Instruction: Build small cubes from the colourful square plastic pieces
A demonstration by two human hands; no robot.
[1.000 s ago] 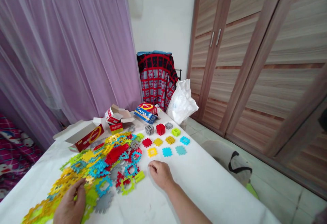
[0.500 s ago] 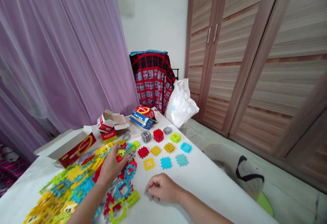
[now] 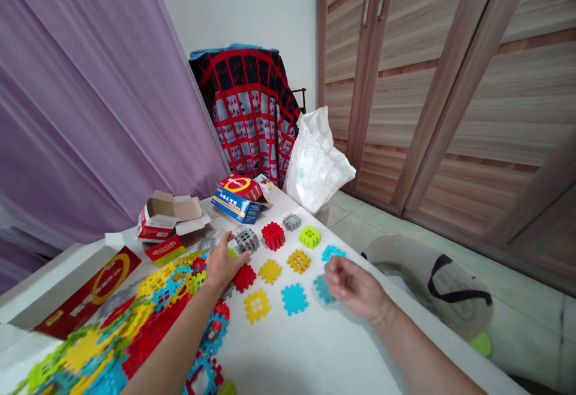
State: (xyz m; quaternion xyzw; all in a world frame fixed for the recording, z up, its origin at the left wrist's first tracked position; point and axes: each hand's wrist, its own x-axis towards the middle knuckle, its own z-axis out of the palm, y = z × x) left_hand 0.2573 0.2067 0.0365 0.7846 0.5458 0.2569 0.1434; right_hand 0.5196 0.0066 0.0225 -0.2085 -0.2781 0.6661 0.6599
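Note:
My left hand [image 3: 224, 267] reaches over the edge of a pile of toothed plastic building blocks [image 3: 157, 317], its thumb and fingers apart. Just beyond its fingertips stands a grey stack of blocks [image 3: 247, 239], and a red block [image 3: 244, 278] lies beside the thumb. Whether the fingers touch the grey stack I cannot tell. My right hand [image 3: 355, 287] is curled closed above the table, partly covering a pale blue block [image 3: 323, 289]; what its fingers hold, if anything, is hidden. A bright blue block [image 3: 333, 253] shows just behind it.
Sorted blocks lie in rows: a red stack [image 3: 273, 236], a green block [image 3: 310, 237], yellow ones [image 3: 257, 306] and a blue one [image 3: 294, 299]. Opened boxes [image 3: 164, 221] and a blue-red box [image 3: 238, 198] stand behind. A white bag [image 3: 317, 161] stands beyond the table edge.
My left hand has moved from over the pile toward the grey stack. My right hand has shifted right and forward, over the pale blue block. The view has moved closer to the rows.

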